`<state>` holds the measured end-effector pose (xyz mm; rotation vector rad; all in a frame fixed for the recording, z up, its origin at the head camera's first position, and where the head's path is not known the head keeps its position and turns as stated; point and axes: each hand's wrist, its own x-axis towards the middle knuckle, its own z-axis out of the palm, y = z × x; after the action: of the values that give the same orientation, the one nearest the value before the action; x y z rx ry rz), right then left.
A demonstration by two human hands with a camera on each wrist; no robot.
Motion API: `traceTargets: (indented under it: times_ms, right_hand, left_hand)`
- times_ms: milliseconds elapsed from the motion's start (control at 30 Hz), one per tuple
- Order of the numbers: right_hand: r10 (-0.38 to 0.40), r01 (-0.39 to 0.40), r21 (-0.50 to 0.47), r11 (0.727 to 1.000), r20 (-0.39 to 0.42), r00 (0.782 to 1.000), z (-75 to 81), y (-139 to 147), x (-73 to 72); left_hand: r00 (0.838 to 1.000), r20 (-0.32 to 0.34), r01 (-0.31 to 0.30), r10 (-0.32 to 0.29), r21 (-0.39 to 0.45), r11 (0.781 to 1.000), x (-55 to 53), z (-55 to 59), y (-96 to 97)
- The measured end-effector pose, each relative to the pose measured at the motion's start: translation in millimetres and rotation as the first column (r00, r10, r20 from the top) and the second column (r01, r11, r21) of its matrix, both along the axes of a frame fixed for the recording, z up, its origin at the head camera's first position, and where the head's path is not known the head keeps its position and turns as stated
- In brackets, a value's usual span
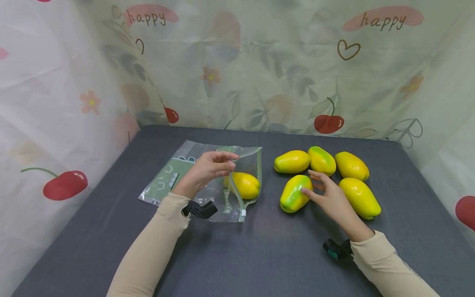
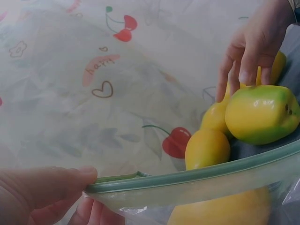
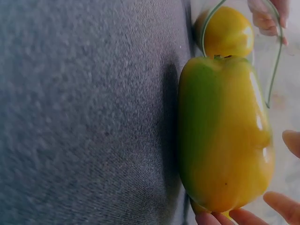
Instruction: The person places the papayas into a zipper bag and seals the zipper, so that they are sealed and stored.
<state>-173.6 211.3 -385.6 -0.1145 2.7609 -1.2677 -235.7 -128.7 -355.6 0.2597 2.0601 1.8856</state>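
My left hand (image 1: 210,170) pinches the upper rim of a clear zip bag (image 1: 208,210) between thumb and fingers. The bag lies with its mouth toward the right, and one yellow papaya (image 1: 246,185) rests inside. To the right of the bag, my right hand (image 1: 332,198) reaches over a yellow-green papaya (image 1: 295,194) on the table. In the right wrist view, its fingers (image 3: 281,206) are spread near one end of this papaya (image 3: 225,136), not closed round it. The left wrist view has the fingertips at the fruit's upper side; firm contact is unclear.
Behind and right of my right hand lie more papayas: one at the back left (image 1: 292,161), a greenish one (image 1: 322,161), one at the back right (image 1: 351,166) and one nearer (image 1: 360,198). A dark cloth covers the table (image 1: 259,264). Printed curtains (image 1: 245,82) hang around it.
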Motion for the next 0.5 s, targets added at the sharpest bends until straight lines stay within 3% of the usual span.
traceTargets:
  times_ms: [500]
  right_hand:
    - [0.065, -0.066, 0.013, 0.998, 0.115, 0.991, -2.7, -1, -16.3]
  left_hand:
    - [1.0, 0.002, 0.008, -0.008, -0.012, 1.0, -2.2, -1.2, -0.7]
